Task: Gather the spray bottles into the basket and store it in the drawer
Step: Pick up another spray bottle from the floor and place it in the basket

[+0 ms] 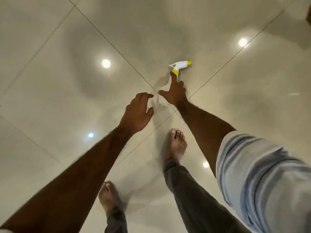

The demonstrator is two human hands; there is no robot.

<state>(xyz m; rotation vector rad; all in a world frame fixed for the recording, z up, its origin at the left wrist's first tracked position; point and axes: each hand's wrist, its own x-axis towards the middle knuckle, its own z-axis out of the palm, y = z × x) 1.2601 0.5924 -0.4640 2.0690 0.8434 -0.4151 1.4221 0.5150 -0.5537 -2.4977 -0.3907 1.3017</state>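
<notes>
A clear spray bottle with a white trigger head and yellow nozzle and collar [180, 64] is low over the glossy tiled floor, its head pointing away from me. My right hand [175, 93] is closed over its clear body, thumb out to the left and index finger stretched along the neck up to the yellow collar. My left hand [138, 111] hovers just left of the bottle's base, fingers apart and curved, holding nothing. Most of the bottle's body is hidden under my right hand. No basket or drawer is in view.
Large beige floor tiles [67, 81] with dark grout lines reflect several ceiling lights. My bare feet [176, 145] stand just below the hands. A dark object [309, 14] shows at the top right edge.
</notes>
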